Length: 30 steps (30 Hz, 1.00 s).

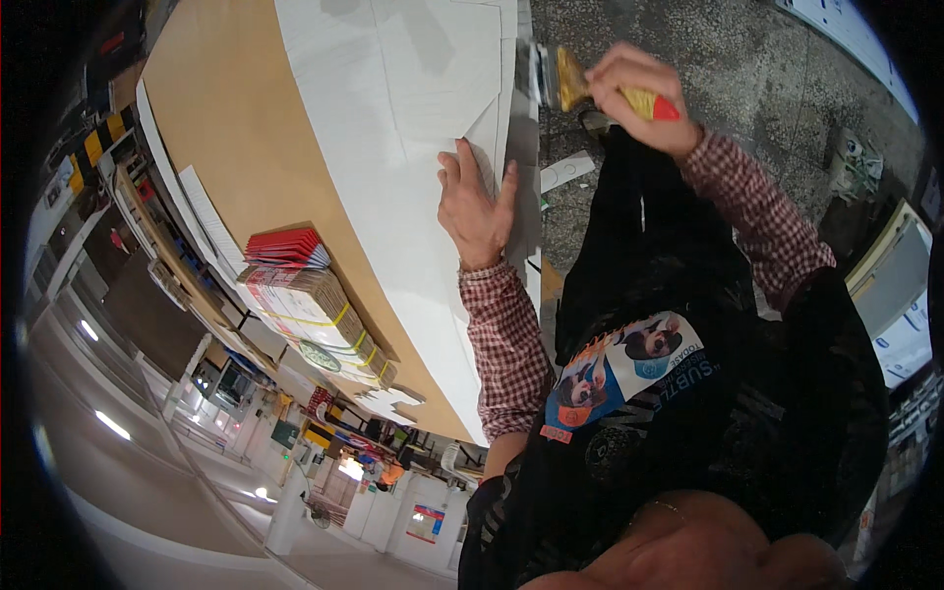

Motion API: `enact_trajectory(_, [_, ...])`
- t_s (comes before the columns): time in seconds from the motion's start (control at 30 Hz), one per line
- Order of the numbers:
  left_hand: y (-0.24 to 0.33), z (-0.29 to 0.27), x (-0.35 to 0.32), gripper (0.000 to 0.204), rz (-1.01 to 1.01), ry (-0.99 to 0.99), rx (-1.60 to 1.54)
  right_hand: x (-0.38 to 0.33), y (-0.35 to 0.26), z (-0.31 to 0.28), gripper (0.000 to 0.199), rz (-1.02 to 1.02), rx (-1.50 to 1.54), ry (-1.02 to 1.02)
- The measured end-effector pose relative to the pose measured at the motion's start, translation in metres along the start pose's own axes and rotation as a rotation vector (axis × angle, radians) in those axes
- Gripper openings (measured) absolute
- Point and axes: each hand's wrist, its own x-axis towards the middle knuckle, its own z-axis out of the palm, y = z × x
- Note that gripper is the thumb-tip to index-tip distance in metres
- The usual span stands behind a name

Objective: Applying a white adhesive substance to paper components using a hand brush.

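Note:
My right hand [644,93] is closed around the handle of a wide, flat paintbrush [570,79] with a yellow and red handle. The brush's bristle end points left, by the edge of the table; whether it touches anything I cannot tell. My left hand [477,211] lies on white sheets of paper [364,128], its fingers spread and thumb apart. Beyond its fingertips one sheet shows a slanted edge, like a folded or cut corner. The sheets spread over the near side of a tan tabletop [211,88].
Left of the paper stands a bundle of printed card or paper pieces [310,305] tied with yellow bands, with red folded pieces [285,246] at one end. A white strip [567,172] lies beside the table edge, over the speckled floor [747,88].

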Motion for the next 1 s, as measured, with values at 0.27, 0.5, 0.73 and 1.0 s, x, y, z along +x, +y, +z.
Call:
enact_trajectory(0.27, [0.019,0.055,-0.015,0.094,-0.153,0.249,0.11,-0.013,-0.029,-0.018,0.01,0.27,0.144,-0.02])
enact_trajectory(0.5, [-0.004,0.069,-0.07,0.11,-0.384,0.191,0.284,-0.02,-0.032,-0.022,0.01,0.254,0.13,-0.032])
enact_trajectory(0.73, [-0.022,0.019,-0.069,0.08,-0.174,0.017,0.096,-0.025,-0.03,-0.004,0.008,0.166,0.175,0.034])
enact_trajectory(1.0, [-0.036,0.006,-0.06,0.075,-0.091,-0.022,-0.014,-0.043,-0.019,0.023,0.006,0.029,0.0,-0.008])
